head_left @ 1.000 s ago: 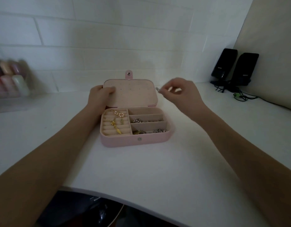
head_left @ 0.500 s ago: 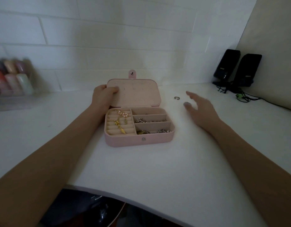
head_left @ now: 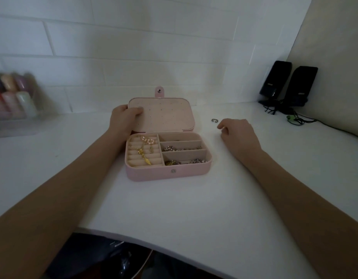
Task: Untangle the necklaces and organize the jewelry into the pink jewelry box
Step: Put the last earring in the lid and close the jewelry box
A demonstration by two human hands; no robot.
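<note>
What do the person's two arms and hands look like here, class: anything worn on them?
Both forearms are bare as far as the view shows, with no sleeves in sight. The left hand and right hand carry no gloves. No watch, bracelet or ring shows on either; the dim light hides finer detail.

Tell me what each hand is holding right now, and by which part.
The left hand grips the open pink jewelry box's lid at its left edge. The right hand holds nothing; its curled fingers sit beside the small silver ring on the table.
</note>
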